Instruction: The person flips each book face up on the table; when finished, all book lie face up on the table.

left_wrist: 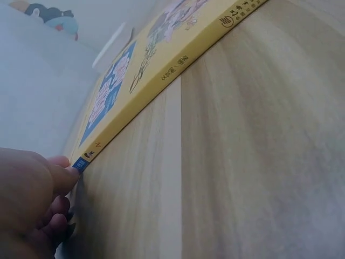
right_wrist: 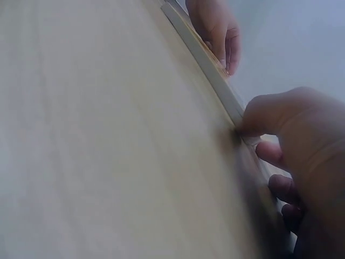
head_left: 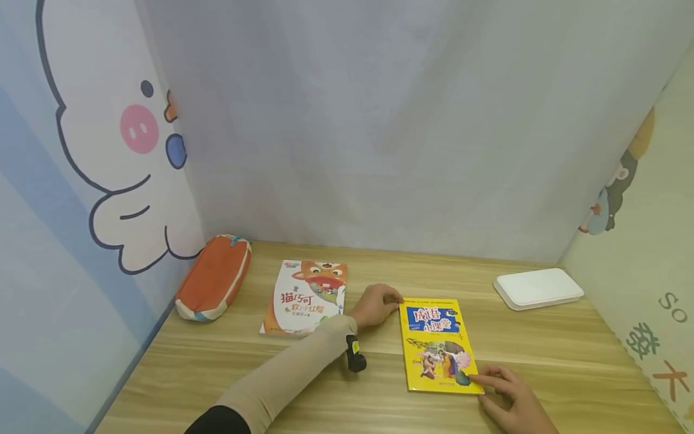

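Note:
A yellow book (head_left: 438, 346) with a blue title panel lies flat on the wooden table, cover up. My left hand (head_left: 374, 305) pinches its far left corner with thumb and fingertips. In the left wrist view that hand (left_wrist: 35, 194) meets the end of the book's spine (left_wrist: 161, 75), its other fingers curled underneath. My right hand (head_left: 512, 398) holds the near right corner, index finger along the edge and thumb below it. The right wrist view shows thumb and index of this hand (right_wrist: 302, 140) at the end of the page edge (right_wrist: 207, 67).
A white picture book (head_left: 303, 298) lies left of the yellow one, partly behind my left sleeve (head_left: 295, 374). An orange pencil case (head_left: 214, 280) stands by the left wall. At the back right is a white flat case (head_left: 539, 288). Curtains enclose the table (head_left: 347, 410).

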Tool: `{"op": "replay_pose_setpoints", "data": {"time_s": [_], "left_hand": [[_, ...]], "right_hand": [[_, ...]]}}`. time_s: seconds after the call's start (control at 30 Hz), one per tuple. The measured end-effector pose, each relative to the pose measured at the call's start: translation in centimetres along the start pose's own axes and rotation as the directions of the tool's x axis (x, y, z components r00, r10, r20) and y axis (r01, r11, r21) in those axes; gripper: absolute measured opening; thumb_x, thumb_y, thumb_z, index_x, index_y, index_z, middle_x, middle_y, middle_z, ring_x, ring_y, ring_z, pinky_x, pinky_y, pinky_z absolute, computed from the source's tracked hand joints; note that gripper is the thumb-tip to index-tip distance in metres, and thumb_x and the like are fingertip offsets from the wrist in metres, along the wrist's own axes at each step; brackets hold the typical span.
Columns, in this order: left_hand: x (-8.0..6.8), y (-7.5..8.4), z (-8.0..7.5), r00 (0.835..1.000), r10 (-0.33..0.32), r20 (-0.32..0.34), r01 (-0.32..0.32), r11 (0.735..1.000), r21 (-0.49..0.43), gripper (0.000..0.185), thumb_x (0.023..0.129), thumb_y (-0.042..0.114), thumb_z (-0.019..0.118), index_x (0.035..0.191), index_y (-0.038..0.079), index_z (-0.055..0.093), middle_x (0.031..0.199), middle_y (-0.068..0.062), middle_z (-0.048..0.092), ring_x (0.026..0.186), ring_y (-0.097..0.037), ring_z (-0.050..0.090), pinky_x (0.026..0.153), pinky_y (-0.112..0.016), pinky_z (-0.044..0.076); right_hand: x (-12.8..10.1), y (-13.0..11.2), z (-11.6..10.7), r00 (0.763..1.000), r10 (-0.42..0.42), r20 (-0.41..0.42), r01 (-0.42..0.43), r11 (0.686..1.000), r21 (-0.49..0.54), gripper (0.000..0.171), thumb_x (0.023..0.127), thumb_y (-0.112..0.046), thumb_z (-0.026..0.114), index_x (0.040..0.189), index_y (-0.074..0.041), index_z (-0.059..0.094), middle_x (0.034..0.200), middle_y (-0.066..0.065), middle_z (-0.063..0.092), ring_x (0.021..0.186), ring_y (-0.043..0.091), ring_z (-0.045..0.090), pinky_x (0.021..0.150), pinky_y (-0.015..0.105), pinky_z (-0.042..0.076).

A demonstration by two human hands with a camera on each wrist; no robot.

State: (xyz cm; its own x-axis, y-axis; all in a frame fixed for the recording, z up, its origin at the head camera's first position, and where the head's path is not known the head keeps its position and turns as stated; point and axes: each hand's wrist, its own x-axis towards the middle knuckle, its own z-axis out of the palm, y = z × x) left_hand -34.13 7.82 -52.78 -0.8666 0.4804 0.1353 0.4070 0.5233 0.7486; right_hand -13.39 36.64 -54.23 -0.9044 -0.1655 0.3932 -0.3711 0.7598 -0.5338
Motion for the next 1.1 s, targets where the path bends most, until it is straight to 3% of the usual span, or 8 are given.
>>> {"op": "replay_pose_setpoints", "data": {"time_s": [0.33, 0.53, 0.93, 1.0, 1.1], "left_hand": [[0.6, 0.1, 0.1, 1.0, -0.02, -0.004, 0.02, 1.0, -0.006, 0.017, 0.099, 0.014, 0.069, 0.113, 0.015, 0.079, 0.124, -0.003, 0.074, 0.125, -0.023, 0.064, 0.111, -0.042, 0.049], [1.0, 0.4, -0.3, 1.0, -0.025, -0.006, 0.025, 0.999, 0.036, 0.019, 0.099, 0.016, 0.069, 0.116, 0.015, 0.079, 0.125, -0.003, 0.075, 0.125, -0.024, 0.065, 0.108, -0.042, 0.051], [1.9, -0.1, -0.7, 0.999, -0.031, -0.01, 0.032, 0.993, 0.113, 0.021, 0.099, 0.015, 0.068, 0.117, 0.015, 0.079, 0.127, -0.004, 0.075, 0.124, -0.023, 0.066, 0.11, -0.043, 0.05], [2.0, -0.1, -0.9, 0.999, -0.039, -0.015, 0.04, 0.994, 0.101, 0.022, 0.099, 0.015, 0.068, 0.118, 0.014, 0.079, 0.127, -0.006, 0.074, 0.115, -0.022, 0.069, 0.11, -0.044, 0.05], [2.3, -0.3, -1.1, 0.998, -0.064, -0.016, 0.065, 0.995, 0.081, 0.023, 0.1, 0.015, 0.067, 0.12, 0.014, 0.078, 0.127, -0.009, 0.073, 0.084, -0.018, 0.074, 0.105, -0.041, 0.052]], "right_hand": [[0.3, -0.3, -0.7, 0.998, 0.053, 0.038, -0.052, 0.998, -0.033, 0.035, 0.079, -0.008, 0.086, 0.107, -0.028, 0.079, 0.111, -0.009, 0.068, 0.103, -0.009, 0.055, 0.082, 0.021, 0.054], [0.8, -0.1, -0.6, 0.996, 0.08, 0.049, -0.08, 0.997, 0.004, 0.031, 0.083, -0.011, 0.085, 0.107, -0.03, 0.078, 0.115, -0.007, 0.069, 0.104, -0.009, 0.055, 0.077, 0.021, 0.055], [1.9, 0.5, 0.3, 1.0, -0.013, 0.029, 0.012, 0.999, 0.032, 0.032, 0.085, -0.005, 0.081, 0.108, -0.026, 0.078, 0.112, -0.009, 0.065, 0.098, -0.005, 0.056, 0.075, 0.019, 0.052], [2.3, 0.7, 0.5, 0.999, -0.015, 0.033, 0.014, 0.999, 0.037, 0.032, 0.085, -0.004, 0.081, 0.109, -0.025, 0.078, 0.113, -0.009, 0.065, 0.098, -0.005, 0.056, 0.076, 0.019, 0.051], [2.8, 0.9, 0.8, 0.999, -0.013, 0.044, 0.011, 0.999, 0.045, 0.03, 0.086, -0.006, 0.081, 0.109, -0.025, 0.078, 0.113, -0.008, 0.066, 0.098, -0.005, 0.056, 0.077, 0.018, 0.05]]}}
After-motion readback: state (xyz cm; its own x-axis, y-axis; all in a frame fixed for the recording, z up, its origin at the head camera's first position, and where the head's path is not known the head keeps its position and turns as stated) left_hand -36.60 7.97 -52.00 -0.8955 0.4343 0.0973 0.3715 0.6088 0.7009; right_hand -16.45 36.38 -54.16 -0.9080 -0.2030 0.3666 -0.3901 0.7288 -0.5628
